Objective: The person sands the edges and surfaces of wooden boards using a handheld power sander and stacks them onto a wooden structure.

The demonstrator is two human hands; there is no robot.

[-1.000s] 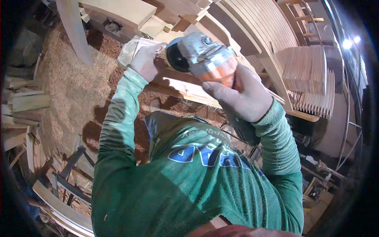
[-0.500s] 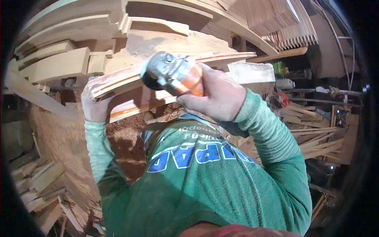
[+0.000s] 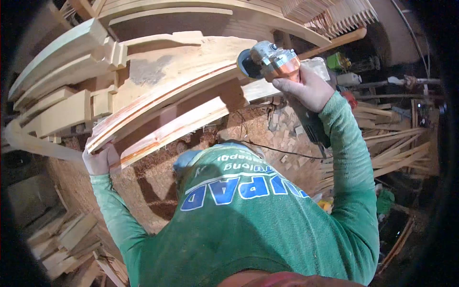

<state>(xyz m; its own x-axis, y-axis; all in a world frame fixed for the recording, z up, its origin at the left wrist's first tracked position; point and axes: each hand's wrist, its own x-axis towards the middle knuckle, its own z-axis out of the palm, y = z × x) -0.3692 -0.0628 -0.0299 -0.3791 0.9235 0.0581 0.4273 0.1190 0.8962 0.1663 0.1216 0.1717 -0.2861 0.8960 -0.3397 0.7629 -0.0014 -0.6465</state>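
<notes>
An angle grinder (image 3: 270,61) with an orange body and a grey metal head is held in the right hand (image 3: 308,88), whose grip is wrapped tight around the body just behind the head. The grinder's dark disc (image 3: 247,64) faces away from that grip and is laid against the upper edge of a long curved wooden piece (image 3: 162,103). This piece sweeps down and away from the right grip to the left hand (image 3: 98,160), by which its lower end is clasped, the fingers being closed around the end of the wood. A reddish stripe is seen along the curve between the two grips. A black cable (image 3: 282,152) is trailed below the right grip, across a floor covered in sawdust (image 3: 143,186). Above the left grip, pale moulded wooden blocks (image 3: 67,103) are stacked. Beyond the right grip, loose wooden slats (image 3: 392,153) are scattered. Both arms are covered by green sleeves (image 3: 349,158).
</notes>
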